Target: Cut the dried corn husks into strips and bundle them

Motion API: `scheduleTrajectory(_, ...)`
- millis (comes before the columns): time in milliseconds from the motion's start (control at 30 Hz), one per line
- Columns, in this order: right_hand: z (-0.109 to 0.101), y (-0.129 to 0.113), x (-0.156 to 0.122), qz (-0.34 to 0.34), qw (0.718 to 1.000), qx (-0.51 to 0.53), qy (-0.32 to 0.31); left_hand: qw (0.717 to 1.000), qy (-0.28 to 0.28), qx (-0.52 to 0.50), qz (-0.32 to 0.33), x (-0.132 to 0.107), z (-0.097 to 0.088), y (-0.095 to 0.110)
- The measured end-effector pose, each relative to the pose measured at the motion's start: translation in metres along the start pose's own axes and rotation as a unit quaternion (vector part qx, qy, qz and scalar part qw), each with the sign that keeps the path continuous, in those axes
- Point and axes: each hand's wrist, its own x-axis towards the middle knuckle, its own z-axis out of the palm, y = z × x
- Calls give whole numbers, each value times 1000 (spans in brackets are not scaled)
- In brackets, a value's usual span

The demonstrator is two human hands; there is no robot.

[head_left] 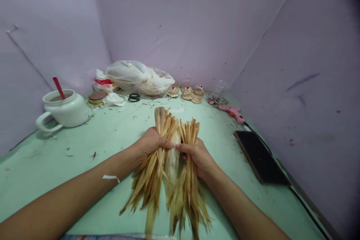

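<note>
My left hand (pixel 154 143) is closed round a bundle of dry, straw-coloured leaf strips (pixel 149 180), thumb across the front. In my right hand (pixel 198 153) is a second bundle of the same dry strips (pixel 191 183), gripped near its upper end. The two thumbs almost meet. Between the bundles shows a wider, paler leaf piece (pixel 173 157); which hand holds it I cannot tell. Both bundles stand upright over the table, their loose ends fanning down towards me. The fingers behind the strips are mostly hidden.
On the green table (pixel 120 135) stand a white mug (pixel 71 110) with a red stick, black-handled scissors (pixel 134 97) and a plastic bag (pixel 137 77). Small woven pieces (pixel 187 93) lie at the back. A pink glue gun (pixel 232 112) and a dark phone (pixel 261 157) are right.
</note>
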Motion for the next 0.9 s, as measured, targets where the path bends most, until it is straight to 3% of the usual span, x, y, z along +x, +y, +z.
scheduleTrajectory(300, 3, 0, -2, -18, 999, 6, -46, 1000, -4, 8, 4, 1, 1, 0)
scheduleTrajectory(567, 3, 1, -2, -38, 998, -35, -22, 999, 38, 35, 4, 0, 2, -1)
scheduleTrajectory(900, 4, 2, -4, -50, 998, -35, -27, 999, 25, 36, 4, 1, -2, -8)
